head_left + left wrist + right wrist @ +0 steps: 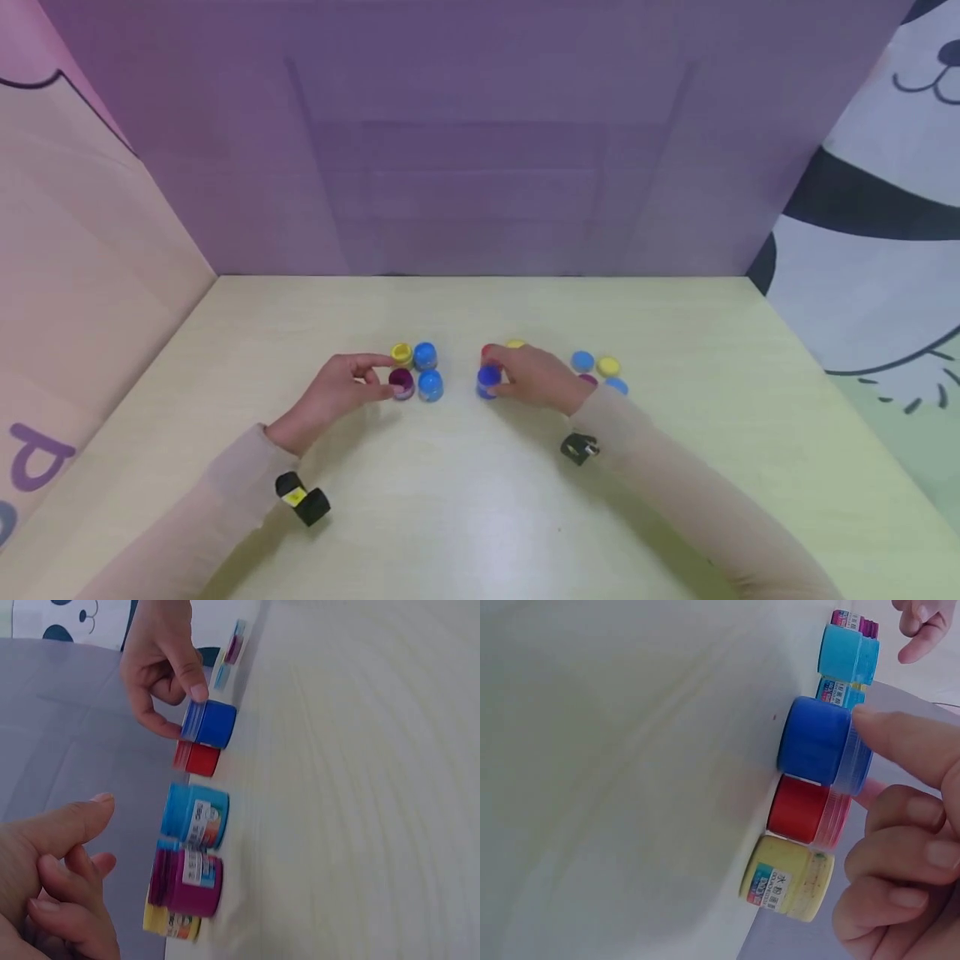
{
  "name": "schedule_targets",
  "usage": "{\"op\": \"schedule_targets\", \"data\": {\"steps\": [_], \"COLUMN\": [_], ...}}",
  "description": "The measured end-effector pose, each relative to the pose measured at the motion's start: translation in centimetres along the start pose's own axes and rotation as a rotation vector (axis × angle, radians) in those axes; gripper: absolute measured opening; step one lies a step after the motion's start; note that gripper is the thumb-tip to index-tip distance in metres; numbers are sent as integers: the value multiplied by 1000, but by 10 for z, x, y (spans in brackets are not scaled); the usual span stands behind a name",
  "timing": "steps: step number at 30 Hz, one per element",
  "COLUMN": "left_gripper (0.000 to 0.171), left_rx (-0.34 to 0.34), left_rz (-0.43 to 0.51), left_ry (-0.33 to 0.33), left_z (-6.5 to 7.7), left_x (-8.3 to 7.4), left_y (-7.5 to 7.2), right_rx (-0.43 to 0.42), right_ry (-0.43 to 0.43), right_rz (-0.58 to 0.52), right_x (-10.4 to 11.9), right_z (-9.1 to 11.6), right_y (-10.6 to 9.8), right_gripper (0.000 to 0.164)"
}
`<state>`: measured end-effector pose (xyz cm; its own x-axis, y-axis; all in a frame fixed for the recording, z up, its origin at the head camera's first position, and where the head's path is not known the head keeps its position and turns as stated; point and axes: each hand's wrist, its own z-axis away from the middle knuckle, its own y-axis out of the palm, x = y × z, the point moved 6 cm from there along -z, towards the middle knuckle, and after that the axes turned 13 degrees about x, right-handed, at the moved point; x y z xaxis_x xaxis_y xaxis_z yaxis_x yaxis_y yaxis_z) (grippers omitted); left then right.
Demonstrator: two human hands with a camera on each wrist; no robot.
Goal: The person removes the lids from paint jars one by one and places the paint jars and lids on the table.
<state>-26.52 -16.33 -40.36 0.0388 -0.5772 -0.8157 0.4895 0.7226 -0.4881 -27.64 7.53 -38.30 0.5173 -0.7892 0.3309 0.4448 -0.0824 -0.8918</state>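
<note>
My right hand (542, 379) pinches a dark blue paint jar (815, 741) near its clear neck, thumb on one side and a finger reaching round behind. Right beside it are a red paint jar (799, 809) and a pale yellow paint jar (776, 877) with a white label. My left hand (341, 390) holds nothing; its fingers are spread a little apart from a purple paint jar (196, 882). Around that jar stand a yellow paint jar (402, 355) and two light blue paint jars, one behind (425, 356) and one in front (431, 385). The jars have no lids on.
Several loose lids lie flat right of my right hand: a blue lid (582, 361), a yellow lid (609, 367), another blue lid (617, 386) and a purple one partly covered by the wrist. The pale wooden table (465, 500) ends at a purple wall panel (480, 167).
</note>
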Motion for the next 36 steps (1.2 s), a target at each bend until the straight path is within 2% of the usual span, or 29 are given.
{"op": "schedule_targets", "data": {"steps": [8,12,20,27,33,36], "left_gripper": [40,41,40,38,37,38], "left_rx": [57,89,131,181,230,259], "left_rz": [67,78,37,58,83,106], "left_ry": [105,128,232,194,213,196], "left_z": [-1,-1,-5,-9,-11,-13], "left_x": [-17,-26,-46,-47,-47,-45], "left_y": [21,32,57,79,94,102], "right_rx": [16,15,27,60,60,67], "right_ry": [122,130,131,119,106,99], "right_rz": [-12,-30,-47,-65,-54,-48], "right_x": [-14,-17,-15,-4,1,1], "right_z": [4,13,32,46,55,58], "right_y": [7,8,9,15,18,21], "right_gripper": [38,38,34,34,32,32]}}
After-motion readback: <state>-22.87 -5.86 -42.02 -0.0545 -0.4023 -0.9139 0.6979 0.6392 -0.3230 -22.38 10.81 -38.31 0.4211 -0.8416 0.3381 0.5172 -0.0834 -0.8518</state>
